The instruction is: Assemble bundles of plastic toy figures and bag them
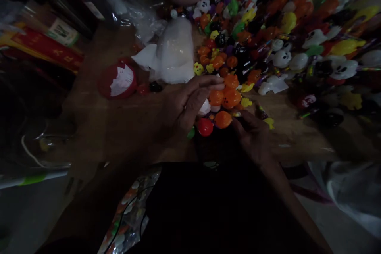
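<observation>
My left hand (192, 101) rests on its side with fingers stretched out, curved around a small cluster of plastic toys. Within that cluster are an orange pumpkin-like toy (231, 98), a white piece (204, 108) and a red ball-shaped piece (205, 127). Low on the right, my right hand (253, 133) is closed in a pinch at a short, colourfully wrapped end (236, 114) beside a round orange toy (223, 119). The end seems joined to this toy, though the dim light hides the exact join. Small yellow pieces (246, 102) lie just above my right fingers.
A large heap of ghost, pumpkin and other figures (281, 58) spreads over the wooden table (143, 123) at the back right. Behind my left hand sits a white plastic bag (175, 53). A red round object (122, 81) is further left, near a red-and-yellow package (49, 49).
</observation>
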`<action>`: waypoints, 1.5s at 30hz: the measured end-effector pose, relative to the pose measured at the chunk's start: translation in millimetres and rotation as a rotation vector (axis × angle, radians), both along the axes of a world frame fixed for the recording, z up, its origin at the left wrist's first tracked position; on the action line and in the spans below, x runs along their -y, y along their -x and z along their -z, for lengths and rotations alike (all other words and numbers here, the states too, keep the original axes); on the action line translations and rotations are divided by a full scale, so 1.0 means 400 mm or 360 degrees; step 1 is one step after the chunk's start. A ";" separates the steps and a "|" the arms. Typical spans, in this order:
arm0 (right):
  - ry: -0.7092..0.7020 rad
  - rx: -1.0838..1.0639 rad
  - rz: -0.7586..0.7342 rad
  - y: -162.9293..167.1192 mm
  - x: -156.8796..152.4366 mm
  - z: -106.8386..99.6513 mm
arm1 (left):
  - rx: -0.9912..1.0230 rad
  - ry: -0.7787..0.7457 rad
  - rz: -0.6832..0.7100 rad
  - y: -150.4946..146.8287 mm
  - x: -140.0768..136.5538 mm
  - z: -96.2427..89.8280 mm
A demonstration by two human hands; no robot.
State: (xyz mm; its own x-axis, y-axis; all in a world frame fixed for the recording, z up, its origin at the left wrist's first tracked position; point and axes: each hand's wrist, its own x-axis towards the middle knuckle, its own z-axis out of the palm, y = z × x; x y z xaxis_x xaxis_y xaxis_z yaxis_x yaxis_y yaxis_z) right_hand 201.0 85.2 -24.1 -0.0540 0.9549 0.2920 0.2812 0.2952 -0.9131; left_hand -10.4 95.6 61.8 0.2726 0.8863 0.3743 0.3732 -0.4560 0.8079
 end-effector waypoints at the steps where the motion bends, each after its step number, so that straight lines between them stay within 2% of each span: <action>1: -0.0065 0.0045 0.0024 0.003 -0.002 0.007 | 0.0005 0.0001 -0.0050 0.003 0.001 -0.004; 4: -0.0238 0.0223 0.0069 0.013 -0.013 0.026 | -0.0108 -0.0081 -0.0073 0.010 0.000 -0.011; 8: -0.0334 0.0263 0.0091 0.032 -0.008 0.046 | -0.0724 -0.0483 0.0093 -0.014 -0.009 -0.006; 11: -0.0316 0.0227 0.0082 0.037 0.004 0.055 | -0.1080 -0.0681 0.0041 -0.050 -0.019 0.001; 13: -0.0301 0.0295 0.0068 0.035 0.006 0.059 | -0.1131 -0.0732 0.0013 -0.067 -0.025 0.008; 15: -0.0327 0.0361 0.0045 0.034 0.005 0.062 | -0.1155 -0.0751 0.0085 -0.073 -0.027 0.020; 18: -0.0320 0.0377 0.0006 0.038 0.009 0.061 | -0.1225 -0.0800 0.0207 -0.063 -0.022 0.045; 20: -0.0277 0.0342 -0.0035 0.030 0.015 0.054 | -0.1257 -0.0849 0.0172 -0.053 -0.016 0.060; 22: -0.0280 0.0343 -0.0050 -0.006 0.015 0.035 | -0.1246 -0.0877 0.0109 -0.046 -0.012 0.068; 24: -0.0309 0.0478 0.0105 -0.080 0.004 0.007 | -0.1246 -0.0885 0.0138 -0.044 -0.013 0.069; 27: -0.0268 0.1071 0.0670 -0.233 -0.035 -0.037 | -0.1233 -0.0876 0.0223 -0.048 -0.019 0.073; 29: -0.0133 0.1565 0.0836 -0.325 -0.068 -0.051 | -0.1169 -0.0817 0.0161 -0.056 -0.021 0.084; 31: -0.0066 0.1875 0.0730 -0.386 -0.100 -0.046 | -0.1132 -0.0760 0.0071 -0.067 -0.020 0.094; 33: -0.0034 0.2027 0.0548 -0.414 -0.133 -0.031 | -0.1142 -0.0742 -0.0011 -0.076 -0.015 0.095; 37: 0.0066 0.2198 0.0378 -0.401 -0.192 -0.027 | -0.1202 -0.0683 0.0091 -0.079 -0.008 0.060; 39: -0.0024 0.2162 0.0304 -0.372 -0.199 -0.050 | -0.1251 -0.0538 0.0169 -0.079 -0.010 0.038; 41: -0.0299 0.2017 0.0217 -0.331 -0.176 -0.086 | -0.1289 -0.0403 0.0202 -0.081 -0.013 0.023; 43: -0.0564 0.1838 0.0129 -0.278 -0.124 -0.119 | -0.1309 -0.0309 0.0194 -0.086 -0.013 0.013; 45: -0.0690 0.1693 0.0103 -0.223 -0.056 -0.130 | -0.1307 -0.0223 0.0167 -0.091 -0.012 0.008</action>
State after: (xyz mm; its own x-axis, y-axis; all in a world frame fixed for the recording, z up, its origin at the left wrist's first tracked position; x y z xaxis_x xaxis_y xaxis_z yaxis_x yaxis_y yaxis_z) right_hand 290.3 107.6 28.1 -0.4247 0.7952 0.4327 0.8748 0.4836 -0.0301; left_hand 25.8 100.5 58.4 0.5849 0.8013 0.1257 0.7682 -0.5970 0.2311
